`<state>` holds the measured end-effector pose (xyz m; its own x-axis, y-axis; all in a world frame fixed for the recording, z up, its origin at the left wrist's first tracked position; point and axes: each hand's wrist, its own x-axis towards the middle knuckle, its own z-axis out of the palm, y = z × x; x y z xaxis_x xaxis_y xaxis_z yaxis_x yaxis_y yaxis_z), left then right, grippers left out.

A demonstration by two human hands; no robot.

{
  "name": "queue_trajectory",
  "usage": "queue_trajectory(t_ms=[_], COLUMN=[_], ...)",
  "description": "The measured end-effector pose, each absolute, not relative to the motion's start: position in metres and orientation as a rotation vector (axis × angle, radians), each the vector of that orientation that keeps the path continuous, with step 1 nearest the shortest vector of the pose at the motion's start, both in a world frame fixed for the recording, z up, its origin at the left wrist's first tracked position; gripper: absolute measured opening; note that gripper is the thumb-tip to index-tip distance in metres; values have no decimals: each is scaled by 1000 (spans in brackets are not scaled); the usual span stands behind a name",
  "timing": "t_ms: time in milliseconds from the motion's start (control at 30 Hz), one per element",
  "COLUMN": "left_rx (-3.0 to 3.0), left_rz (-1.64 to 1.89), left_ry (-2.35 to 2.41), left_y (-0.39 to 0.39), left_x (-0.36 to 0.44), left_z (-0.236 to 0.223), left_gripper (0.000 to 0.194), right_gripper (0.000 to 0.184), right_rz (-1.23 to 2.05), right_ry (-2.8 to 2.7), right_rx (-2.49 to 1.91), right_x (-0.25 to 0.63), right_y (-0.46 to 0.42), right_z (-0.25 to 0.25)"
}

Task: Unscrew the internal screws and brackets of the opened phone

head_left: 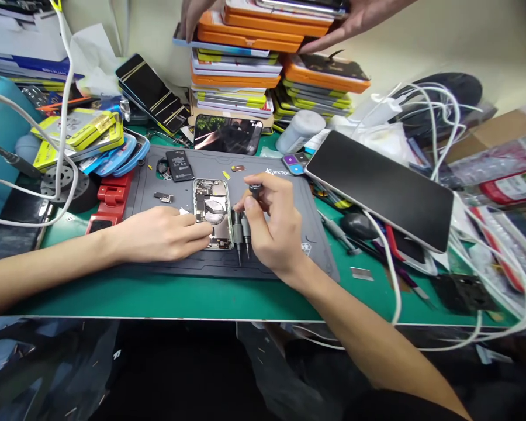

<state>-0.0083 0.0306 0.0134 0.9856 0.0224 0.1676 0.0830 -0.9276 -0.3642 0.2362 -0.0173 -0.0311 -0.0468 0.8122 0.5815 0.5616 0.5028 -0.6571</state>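
Note:
An opened phone (221,204) lies on the grey work mat (158,266), its inner parts and a round coil showing. My left hand (169,233) comes in from the left with curled fingers over the phone's lower left edge. Beside the phone's right edge, my right hand (274,225) is closed around a small screwdriver (255,189); its dark cap shows between the fingers and its tip is hard to make out. Two more screwdrivers (238,234) lie between phone and hand. A black phone battery (179,165) and a small metal part (163,197) rest on the mat.
Another person's hands (355,26) touch a tall stack of orange cases (249,40) behind the mat. A lit phone (228,134) and a white bottle (300,131) stand before it. A tablet (381,187) and white cables (394,286) crowd the right; a red holder (113,199) is left.

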Motion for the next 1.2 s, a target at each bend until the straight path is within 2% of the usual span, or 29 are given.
queue_trajectory(t_ms=[133,367,567,633,767,867,967,1200], left_rx=[-2879,-3226,-3382,-3432,-3435,-3327,-3301,-3442], left_rz=[-314,-709,-831,-750,-176,124,176,47], left_ry=[-173,-840,-968,-1005,-866,-773,-718,-617], left_y=[34,44,47,52,57,51,46,49], left_x=[-11,-17,-16,-19,-27,-28,-27,-28], left_z=[10,7,21,31,48,47,41,42], left_gripper=[22,18,17,17,16,15,13,19], right_gripper=[32,34,33,33,32,34,36,37], right_rz=[295,243,213,219,189,170,165,172], right_ry=[-1725,-1719,-1734,-1738,-1739,-1745,-1743,-1735], right_rx=[-1180,-1187,-1203,-1206,-1182,-1172,-1163,-1162], right_x=[238,241,243,243,241,240,241,241], right_y=[-19,-21,-22,-23,-24,-24,-23,-23], right_z=[-32,-30,-30,-30,-27,-26,-27,-28])
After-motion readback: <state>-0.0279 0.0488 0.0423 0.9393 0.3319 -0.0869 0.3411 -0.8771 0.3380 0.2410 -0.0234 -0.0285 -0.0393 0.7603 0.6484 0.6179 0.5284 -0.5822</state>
